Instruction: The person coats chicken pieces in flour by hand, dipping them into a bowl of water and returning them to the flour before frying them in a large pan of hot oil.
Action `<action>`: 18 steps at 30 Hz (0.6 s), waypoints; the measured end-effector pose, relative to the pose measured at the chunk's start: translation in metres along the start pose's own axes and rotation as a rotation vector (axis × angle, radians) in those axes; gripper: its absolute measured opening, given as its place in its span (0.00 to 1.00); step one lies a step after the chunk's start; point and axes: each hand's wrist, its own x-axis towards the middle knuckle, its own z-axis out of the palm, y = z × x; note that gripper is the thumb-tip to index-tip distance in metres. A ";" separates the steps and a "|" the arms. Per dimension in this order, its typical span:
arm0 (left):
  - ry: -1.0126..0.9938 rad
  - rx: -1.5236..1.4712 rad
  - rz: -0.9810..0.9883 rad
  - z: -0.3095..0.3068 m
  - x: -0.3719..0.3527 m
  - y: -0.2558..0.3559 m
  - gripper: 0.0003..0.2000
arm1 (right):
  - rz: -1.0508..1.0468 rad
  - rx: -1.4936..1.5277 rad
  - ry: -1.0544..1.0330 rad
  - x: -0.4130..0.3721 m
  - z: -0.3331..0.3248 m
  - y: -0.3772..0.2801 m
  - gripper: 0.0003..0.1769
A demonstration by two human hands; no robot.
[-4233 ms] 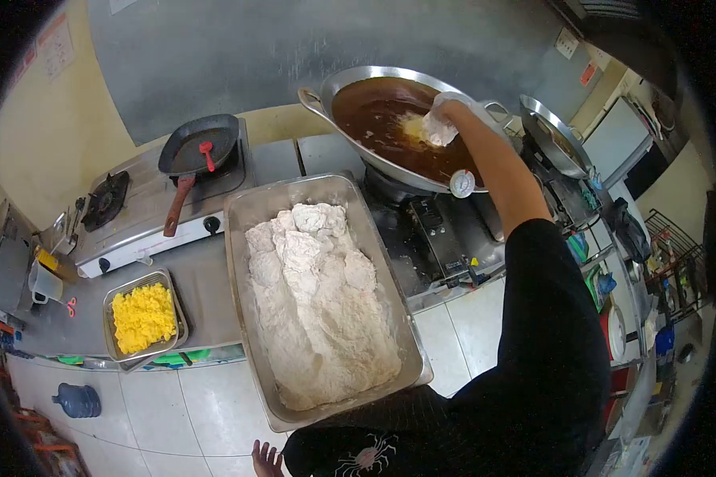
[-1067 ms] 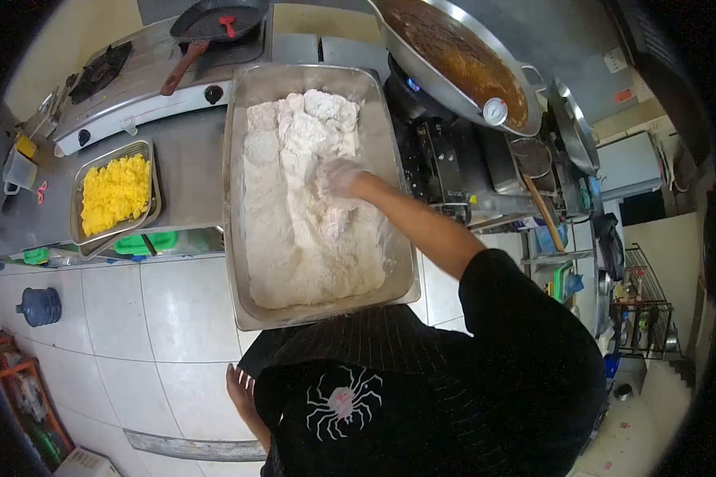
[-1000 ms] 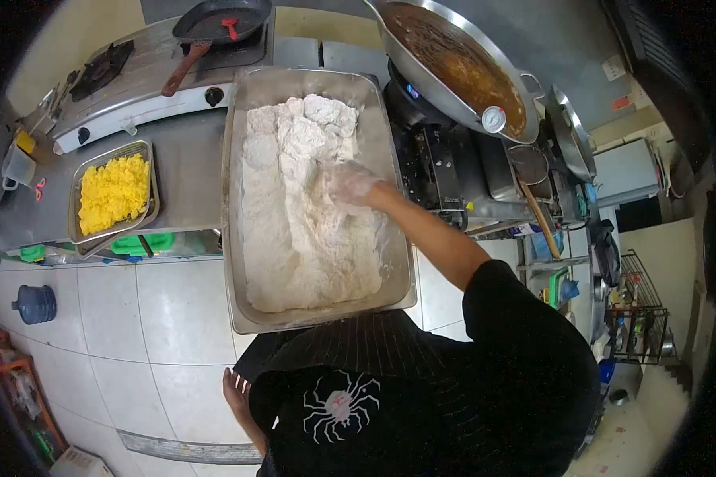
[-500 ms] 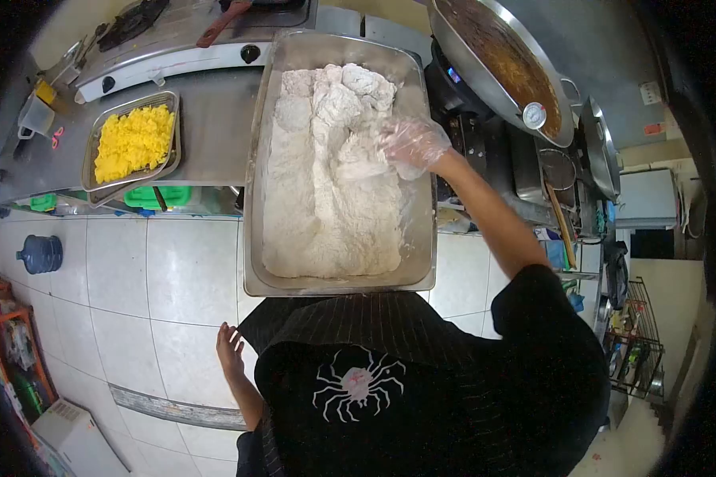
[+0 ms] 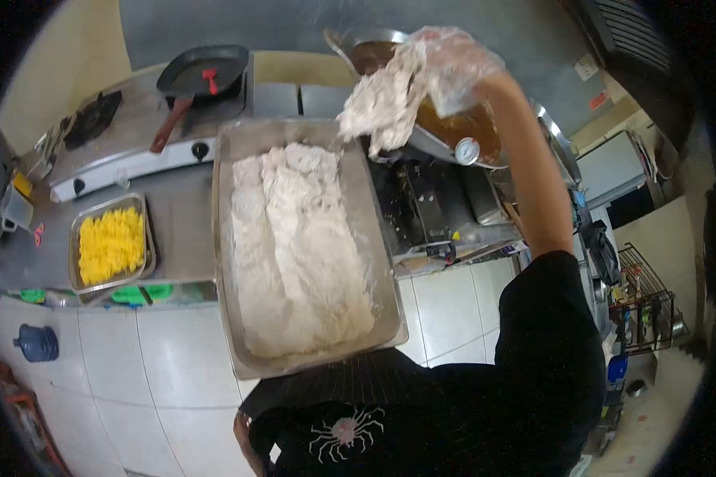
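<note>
My right hand (image 5: 457,67), in a clear plastic glove, grips a large flour-coated piece of food (image 5: 386,99). The piece hangs between the flour tray and a large pan of brown oil (image 5: 461,127), partly in front of the pan. Below it, the deep metal tray (image 5: 390,318) holds white flour (image 5: 310,262) with several coated pieces at its far end. Only part of my left hand (image 5: 242,429) shows at the lower edge beside my dark clothing, and its fingers cannot be made out.
Yellow food (image 5: 111,245) fills a smaller tray on the left counter. Behind it are a stove (image 5: 135,167) and a frying pan (image 5: 203,71) with a red-brown handle. A thermometer (image 5: 467,150) sits at the oil pan's near rim. A blue water jug (image 5: 37,343) stands on the floor.
My right hand has lifted the coated piece out of the flour and moved it up and right to the oil pan. The camera view has shifted, and my left hand is lower in view.
</note>
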 end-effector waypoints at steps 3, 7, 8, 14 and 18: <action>-0.084 0.117 0.005 -0.019 0.000 -0.018 0.29 | -0.055 -0.475 -0.087 0.023 -0.055 0.024 0.25; -0.562 0.545 0.090 -0.056 0.018 -0.043 0.31 | -0.020 -0.433 -0.139 0.057 -0.054 0.067 0.22; -0.561 0.542 0.098 -0.046 0.009 -0.045 0.31 | -0.014 -0.420 -0.155 0.067 -0.048 0.081 0.23; 0.052 0.057 0.005 0.000 -0.019 -0.040 0.27 | 0.111 -0.502 -0.248 0.128 0.083 0.195 0.19; 0.021 0.179 0.026 -0.014 -0.008 -0.050 0.26 | 0.139 -0.393 -0.797 0.091 0.055 0.079 0.17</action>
